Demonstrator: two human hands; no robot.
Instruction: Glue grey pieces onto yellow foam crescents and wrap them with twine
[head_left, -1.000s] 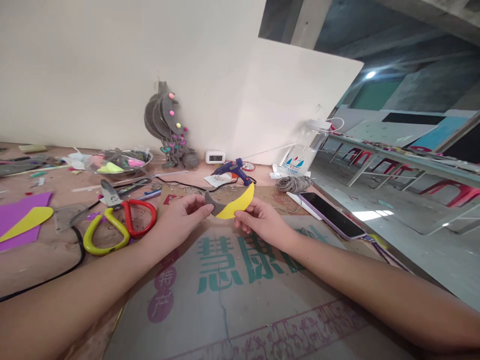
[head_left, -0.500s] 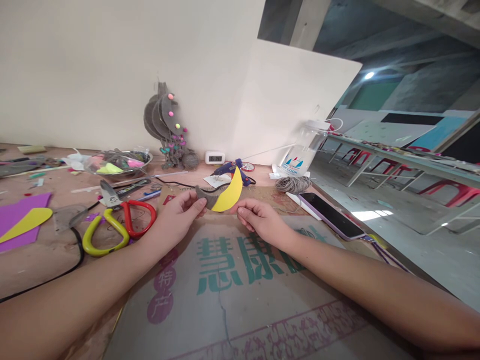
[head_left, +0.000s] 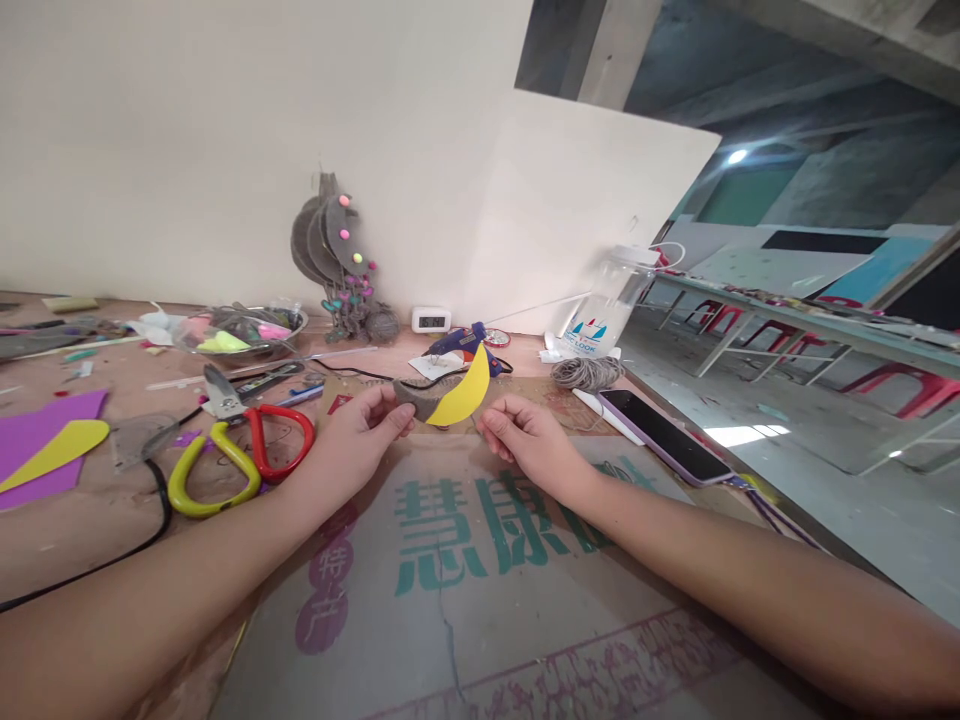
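Note:
My left hand [head_left: 382, 420] pinches the grey end of a crescent piece between thumb and fingers. The grey part [head_left: 417, 399] looks wrapped or felted, and a yellow crescent [head_left: 466, 392] overlaps it and curves up to the right. Just right of the yellow edge, my right hand [head_left: 521, 437] is closed in a pinch. What lies between its fingertips, if anything, is too small to make out. Behind the yellow tip lies a blue glue gun [head_left: 469, 340]. Both hands are above a printed cardboard sheet [head_left: 465, 640].
Left of my hands lie scissors [head_left: 240, 450] with red and yellow handles, plus purple foam [head_left: 45, 450]. Grey yarn [head_left: 589, 373], a phone [head_left: 664, 435] and a clear bottle [head_left: 600, 310] sit at right. A hanging grey ornament [head_left: 322, 245] stands by the wall, near a small clock [head_left: 431, 320].
The view has tilted slightly, so everything sits a little lower. The yellow crescent has moved slightly right. My left hand keeps its pinch, and my right stays closed beside the piece.

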